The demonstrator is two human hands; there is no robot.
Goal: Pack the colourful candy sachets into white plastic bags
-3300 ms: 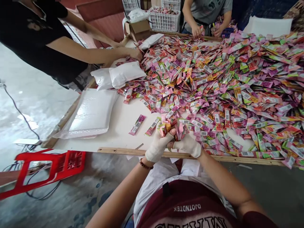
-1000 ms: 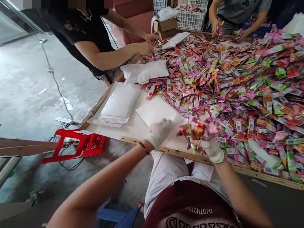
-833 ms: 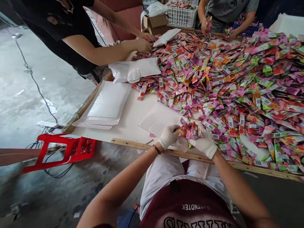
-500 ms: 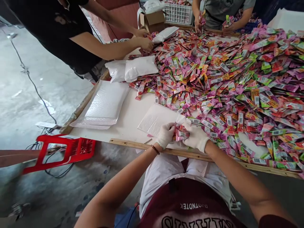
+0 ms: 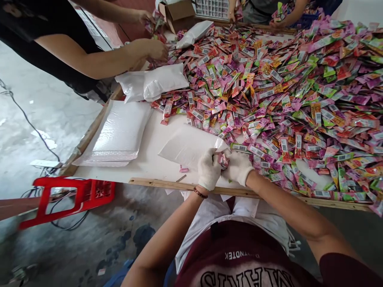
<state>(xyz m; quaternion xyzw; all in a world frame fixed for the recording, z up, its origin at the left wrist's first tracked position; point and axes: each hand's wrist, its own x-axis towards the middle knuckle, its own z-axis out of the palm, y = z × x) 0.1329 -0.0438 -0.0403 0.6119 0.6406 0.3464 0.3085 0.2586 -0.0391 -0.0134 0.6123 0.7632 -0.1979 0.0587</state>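
My left hand [image 5: 208,169] and my right hand [image 5: 238,167], both in white knit gloves, meet over the table's near edge. Between them they grip a small bunch of pink and red stick packets [image 5: 223,160]; most of the bunch is hidden by the gloves. Just behind lies a flat white bubble mailer [image 5: 188,144], its right end reaching up to my fingers. Whether the packets touch the mailer's mouth I cannot tell. A wide heap of similar packets [image 5: 263,93] in pink, green and orange spreads over the table beyond my right hand.
A stack of white mailers [image 5: 118,127] lies at left, with filled mailers [image 5: 164,81] behind it. A wooden strip [image 5: 167,183] edges the table. Two co-workers' hands [image 5: 157,50] [image 5: 283,20] hold packets. A cardboard box [image 5: 177,14] and red plastic stool [image 5: 77,195] stand nearby.
My hands have closed in round the packets, which show less now. The mailer has shifted slightly and looks more raised. The co-worker at left has lifted a bunch of packets.
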